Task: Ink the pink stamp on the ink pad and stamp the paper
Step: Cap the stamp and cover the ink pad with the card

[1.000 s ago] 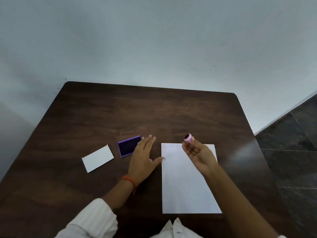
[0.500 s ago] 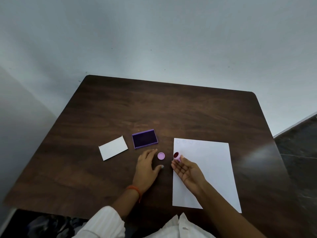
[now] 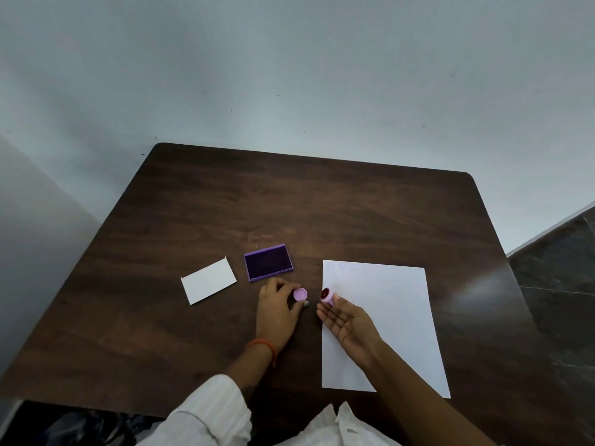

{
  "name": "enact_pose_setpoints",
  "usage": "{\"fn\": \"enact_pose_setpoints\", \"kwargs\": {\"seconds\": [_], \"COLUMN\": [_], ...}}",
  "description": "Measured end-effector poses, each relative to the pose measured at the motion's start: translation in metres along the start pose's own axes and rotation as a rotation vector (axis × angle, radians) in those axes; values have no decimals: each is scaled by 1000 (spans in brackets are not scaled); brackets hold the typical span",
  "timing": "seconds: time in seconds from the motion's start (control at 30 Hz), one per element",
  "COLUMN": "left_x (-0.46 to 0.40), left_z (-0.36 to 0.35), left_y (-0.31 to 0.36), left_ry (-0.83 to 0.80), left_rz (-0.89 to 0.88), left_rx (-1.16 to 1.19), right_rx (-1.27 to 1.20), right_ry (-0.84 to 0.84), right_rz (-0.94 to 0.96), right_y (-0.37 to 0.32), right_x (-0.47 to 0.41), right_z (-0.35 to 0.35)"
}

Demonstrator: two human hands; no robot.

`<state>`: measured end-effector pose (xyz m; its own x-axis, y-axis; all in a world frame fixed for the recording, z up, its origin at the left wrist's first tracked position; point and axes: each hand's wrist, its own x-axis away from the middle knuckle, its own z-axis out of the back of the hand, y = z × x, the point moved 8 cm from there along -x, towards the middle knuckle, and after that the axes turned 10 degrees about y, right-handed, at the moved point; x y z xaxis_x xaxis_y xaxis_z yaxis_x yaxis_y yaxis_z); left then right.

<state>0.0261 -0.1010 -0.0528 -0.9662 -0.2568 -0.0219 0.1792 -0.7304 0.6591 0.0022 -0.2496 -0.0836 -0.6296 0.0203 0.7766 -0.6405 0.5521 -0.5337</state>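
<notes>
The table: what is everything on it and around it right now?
Table: one, dark brown wood, against a pale wall.
Ink pad: one, purple, open, left of the paper.
Paper: one white sheet, right side, faint marks along its far edge.
Card: one, white, left of the ink pad.
Cap: one, pink, at the left hand's fingertips.
Pink stamp: one, dark red face, in the right fingers.
Left hand: orange wristband, on the cap.
Right hand: palm up.
</notes>
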Motion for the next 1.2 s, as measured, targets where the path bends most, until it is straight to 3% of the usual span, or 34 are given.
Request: {"fn": "enact_pose_setpoints", "kwargs": {"seconds": [0.13,0.33,0.47,1.2], "left_x": [-3,2,-3,-13], "left_z": [4,24,34,50], "left_y": [5,29,34,43], "left_ry": [-42,-19,7,-87], "left_rz": [-10,-138,-134,-180], "left_rx": [75,141,168,197], "right_rx": [36,318,424,606], "right_ry": [-19,-21,-44,-165], "right_rz": [37,245,318,384], "right_y": [-7,-33,-38,-48], "right_x": [3,10,13,15], "right_z": [-5,-24,-35,-49]}}
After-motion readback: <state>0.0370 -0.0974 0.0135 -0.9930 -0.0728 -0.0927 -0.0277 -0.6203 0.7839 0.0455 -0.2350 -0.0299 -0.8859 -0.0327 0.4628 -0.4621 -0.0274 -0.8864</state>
